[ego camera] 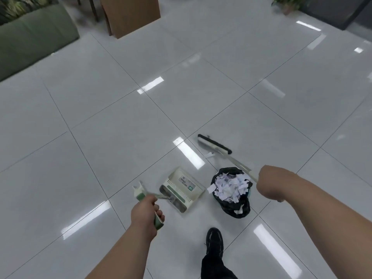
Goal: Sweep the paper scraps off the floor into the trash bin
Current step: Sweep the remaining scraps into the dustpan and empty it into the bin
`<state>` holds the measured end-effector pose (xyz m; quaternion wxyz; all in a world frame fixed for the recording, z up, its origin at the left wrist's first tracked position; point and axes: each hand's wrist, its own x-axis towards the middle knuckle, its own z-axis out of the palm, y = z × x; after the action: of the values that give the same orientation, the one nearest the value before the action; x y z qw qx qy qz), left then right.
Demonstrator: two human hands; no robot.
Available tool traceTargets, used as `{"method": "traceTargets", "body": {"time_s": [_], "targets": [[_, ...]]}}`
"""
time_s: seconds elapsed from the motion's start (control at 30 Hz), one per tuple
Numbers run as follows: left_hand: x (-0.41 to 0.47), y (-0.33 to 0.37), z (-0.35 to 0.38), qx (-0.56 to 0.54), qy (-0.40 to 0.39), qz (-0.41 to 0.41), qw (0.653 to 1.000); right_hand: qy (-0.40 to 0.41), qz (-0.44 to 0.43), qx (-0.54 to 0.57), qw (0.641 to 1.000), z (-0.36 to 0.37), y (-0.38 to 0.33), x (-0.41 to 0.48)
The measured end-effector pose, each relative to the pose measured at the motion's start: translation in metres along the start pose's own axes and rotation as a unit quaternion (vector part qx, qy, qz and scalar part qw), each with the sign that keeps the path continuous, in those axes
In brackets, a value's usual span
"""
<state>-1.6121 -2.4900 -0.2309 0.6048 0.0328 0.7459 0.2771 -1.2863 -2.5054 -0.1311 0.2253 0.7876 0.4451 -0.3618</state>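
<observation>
A small trash bin (242,208) lined with a black bag stands on the floor, heaped with white paper scraps (229,187). One scrap (209,155) lies on the tiles beside the broom head (214,144). My right hand (270,185) grips the pale broom handle, just right of the bin. To the left of the bin, a cream dustpan (182,189) with green trim hangs tilted. My left hand (146,213) grips its green handle.
Glossy grey floor tiles (181,87) stretch ahead. A green sofa (34,35) is at the far left, a brown wooden cabinet (130,13) at the back, a potted plant (289,5) far right. My black shoe (215,241) is below the bin.
</observation>
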Motion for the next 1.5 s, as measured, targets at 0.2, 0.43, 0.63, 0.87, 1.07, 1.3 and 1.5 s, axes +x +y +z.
{"method": "traceTargets", "body": {"time_s": [0.2,0.43,0.63,0.87,1.07,1.3,1.5], "targets": [[0.0,0.02,0.031,0.064,0.0,0.008,0.998,-0.05,-0.018,0.019,0.998,-0.008,-0.018,-0.035],[0.003,0.035,-0.002,0.177,-0.03,0.058,0.982,-0.1,0.006,0.104,0.989,-0.009,-0.05,-0.118],[0.002,0.046,-0.067,0.25,-0.095,0.095,0.959,-0.068,0.08,0.158,0.982,0.02,-0.061,-0.194],[-0.012,0.065,-0.13,0.275,-0.129,0.109,0.947,-0.053,0.133,0.198,0.97,0.076,-0.07,-0.253],[-0.029,0.068,-0.159,0.27,-0.152,0.14,0.94,-0.058,0.14,0.214,0.965,0.109,-0.063,-0.276],[-0.078,0.049,-0.161,0.257,-0.185,0.199,0.927,-0.068,0.147,0.226,0.961,0.154,-0.039,-0.296],[-0.144,0.016,-0.16,0.229,-0.197,0.254,0.919,-0.067,0.154,0.239,0.956,0.195,0.022,-0.332]]}}
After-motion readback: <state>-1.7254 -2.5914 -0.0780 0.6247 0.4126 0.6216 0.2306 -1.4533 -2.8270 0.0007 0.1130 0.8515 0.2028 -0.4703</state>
